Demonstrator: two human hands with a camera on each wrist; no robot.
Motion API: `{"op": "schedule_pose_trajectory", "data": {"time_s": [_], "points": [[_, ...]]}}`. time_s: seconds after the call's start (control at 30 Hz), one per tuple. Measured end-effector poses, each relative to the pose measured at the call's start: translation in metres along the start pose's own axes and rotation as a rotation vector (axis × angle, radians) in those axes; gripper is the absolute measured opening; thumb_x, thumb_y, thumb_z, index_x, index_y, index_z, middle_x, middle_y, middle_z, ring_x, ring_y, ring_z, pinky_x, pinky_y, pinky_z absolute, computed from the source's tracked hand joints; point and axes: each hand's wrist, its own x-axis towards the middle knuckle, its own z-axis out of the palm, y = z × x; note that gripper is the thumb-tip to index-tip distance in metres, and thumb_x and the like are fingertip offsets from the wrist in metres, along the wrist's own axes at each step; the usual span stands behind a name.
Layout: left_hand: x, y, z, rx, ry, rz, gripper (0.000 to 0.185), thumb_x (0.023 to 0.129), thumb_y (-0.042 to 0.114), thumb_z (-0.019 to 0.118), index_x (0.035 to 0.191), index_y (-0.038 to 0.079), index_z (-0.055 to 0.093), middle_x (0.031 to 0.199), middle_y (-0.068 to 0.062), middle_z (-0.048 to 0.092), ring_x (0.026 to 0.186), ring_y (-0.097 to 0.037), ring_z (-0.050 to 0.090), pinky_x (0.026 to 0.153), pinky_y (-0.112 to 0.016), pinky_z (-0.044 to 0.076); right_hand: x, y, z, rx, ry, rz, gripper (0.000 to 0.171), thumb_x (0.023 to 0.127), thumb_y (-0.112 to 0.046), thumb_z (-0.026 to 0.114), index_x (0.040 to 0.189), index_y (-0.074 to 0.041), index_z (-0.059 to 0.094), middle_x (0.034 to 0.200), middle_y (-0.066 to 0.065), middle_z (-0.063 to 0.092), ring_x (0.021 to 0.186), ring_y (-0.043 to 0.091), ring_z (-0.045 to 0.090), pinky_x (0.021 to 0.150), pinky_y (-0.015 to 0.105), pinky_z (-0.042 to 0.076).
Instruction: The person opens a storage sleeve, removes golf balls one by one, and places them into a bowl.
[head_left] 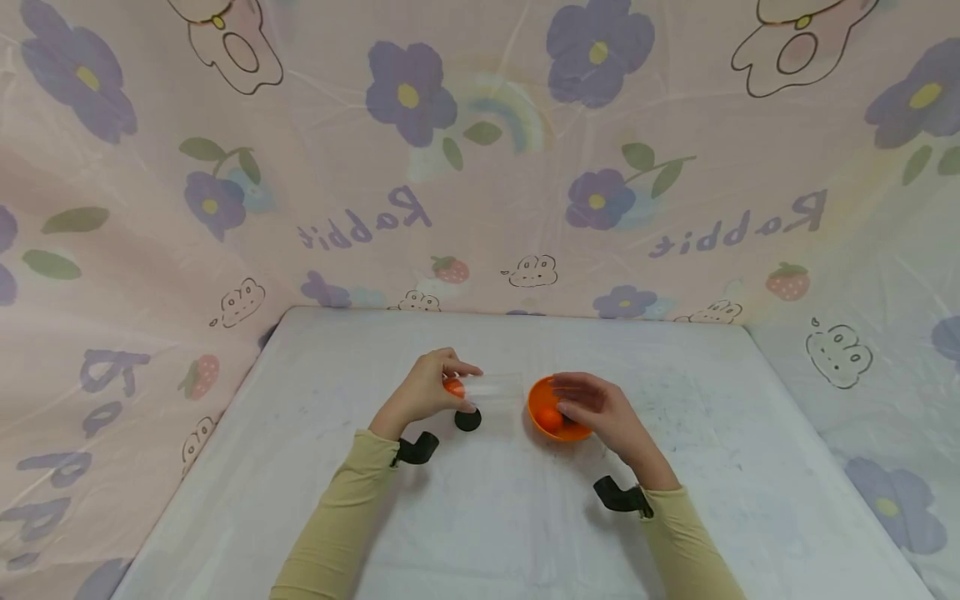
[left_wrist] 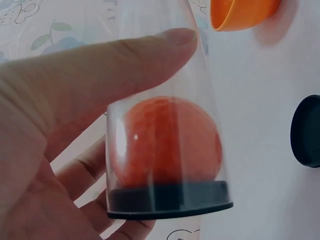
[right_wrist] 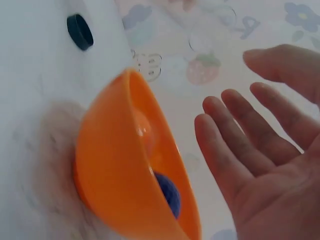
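Observation:
My left hand (head_left: 429, 385) grips a clear plastic tube (head_left: 498, 385), which lies sideways above the table. Inside the tube, at its capped end, sits an orange-red dimpled golf ball (left_wrist: 167, 142) against a black cap (left_wrist: 170, 197). Over the orange bowl (head_left: 536, 417) hovers my right hand (head_left: 600, 408), fingers relaxed and apart, holding nothing. The bowl holds an orange ball (head_left: 551, 418) and a dark blue ball (right_wrist: 168, 194), partly hidden by the bowl's rim in the right wrist view. A loose black cap (head_left: 468, 419) rests on the table just below the left hand.
A white-covered table (head_left: 480, 517) stretches under both arms. Behind and beside it hangs a pink printed cloth (head_left: 480, 183) with flowers and rabbits. Each wrist carries a black camera mount, the left one (head_left: 418, 448) and the right one (head_left: 621, 495).

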Motion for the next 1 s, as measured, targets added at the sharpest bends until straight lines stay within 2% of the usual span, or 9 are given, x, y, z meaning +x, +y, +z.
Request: {"op": "schedule_pose_trajectory", "data": {"time_s": [0.13,0.3,0.53,0.73,1.0], "points": [[0.0,0.001,0.0,-0.002,-0.005,0.008,0.051,0.064,0.009,0.089,0.112,0.013,0.073,0.085,-0.003,0.052,0.081,-0.019,0.045,0.067,-0.029,0.039,0.003,0.001,0.008,0.085,-0.025,0.003,0.051,0.088,-0.008,0.069,0.134,0.001,0.051,0.132,0.023,0.052,0.117,0.04,0.053,0.088,0.031,0.049],[0.0,0.002,0.0,0.006,-0.007,0.004,0.051,0.064,0.008,0.089,0.113,0.013,0.073,0.086,-0.004,0.053,0.081,-0.02,0.045,0.067,-0.03,0.039,0.007,0.001,0.016,0.136,-0.034,0.002,0.052,0.086,-0.006,0.071,0.134,-0.002,0.052,0.132,0.024,0.051,0.117,0.04,0.053,0.088,0.032,0.049],[0.002,0.003,-0.001,0.005,-0.011,0.007,0.052,0.064,0.007,0.089,0.113,0.013,0.072,0.085,-0.005,0.052,0.08,-0.02,0.044,0.066,-0.03,0.037,0.012,-0.001,0.027,0.202,-0.038,0.013,0.056,0.085,-0.001,0.071,0.137,-0.004,0.05,0.134,0.018,0.051,0.12,0.042,0.05,0.09,0.035,0.048],[0.004,0.003,0.001,0.027,-0.025,0.025,0.052,0.065,0.009,0.089,0.114,0.012,0.072,0.085,-0.004,0.052,0.08,-0.02,0.043,0.066,-0.03,0.037,0.015,0.0,0.034,0.188,0.001,0.02,0.053,0.085,-0.003,0.071,0.135,-0.006,0.053,0.133,0.014,0.054,0.123,0.045,0.045,0.09,0.032,0.048],[0.006,0.005,0.002,0.043,-0.033,0.035,0.053,0.065,0.009,0.089,0.115,0.012,0.072,0.085,-0.002,0.052,0.08,-0.02,0.043,0.067,-0.032,0.037,0.019,-0.002,0.04,0.147,0.085,0.081,0.043,0.087,-0.006,0.069,0.129,-0.006,0.058,0.129,0.013,0.057,0.121,0.041,0.049,0.09,0.028,0.048]]}}
